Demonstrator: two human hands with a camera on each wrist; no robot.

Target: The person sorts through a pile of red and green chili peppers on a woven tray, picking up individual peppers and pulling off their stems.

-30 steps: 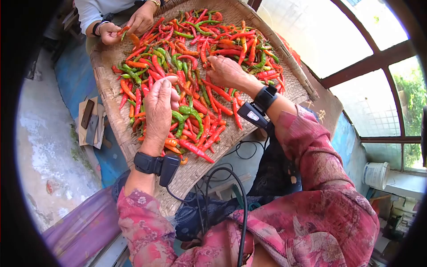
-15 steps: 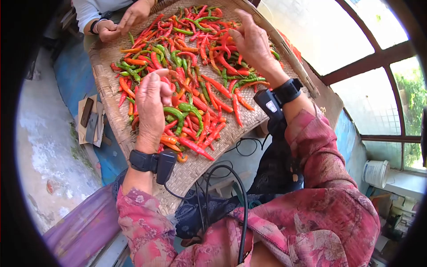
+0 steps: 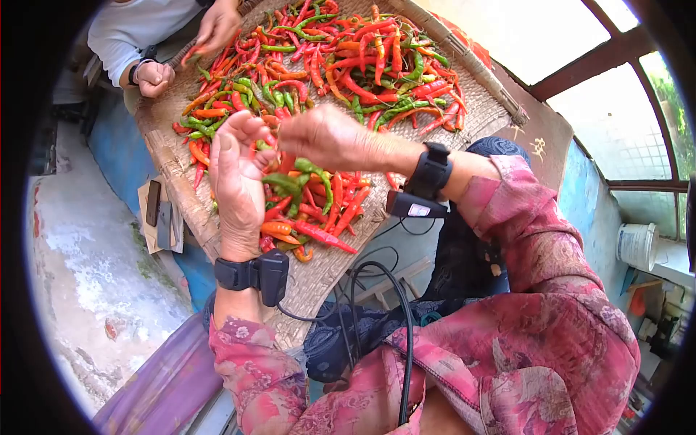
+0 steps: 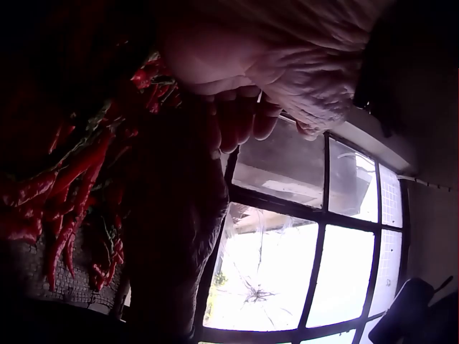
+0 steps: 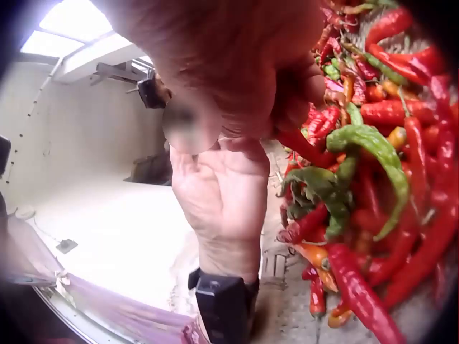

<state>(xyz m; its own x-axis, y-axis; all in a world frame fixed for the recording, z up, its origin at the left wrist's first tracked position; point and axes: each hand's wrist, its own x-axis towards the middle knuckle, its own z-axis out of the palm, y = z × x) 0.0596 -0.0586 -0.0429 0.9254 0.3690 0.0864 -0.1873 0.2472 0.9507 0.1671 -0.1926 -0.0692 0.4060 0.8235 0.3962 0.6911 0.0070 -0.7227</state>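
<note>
Left hand loosely open, right hand curled, mid-frame; contents we cannot tell.
Risk: hands colliding, scattering red chillies.

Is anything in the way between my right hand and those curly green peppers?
Only a red pepper, showing just past your right hand in the right wrist view; whether you're holding it, I can't tell. The curly green peppers beyond look uncovered, and your left hand is beside them in the head view, not between.
</note>
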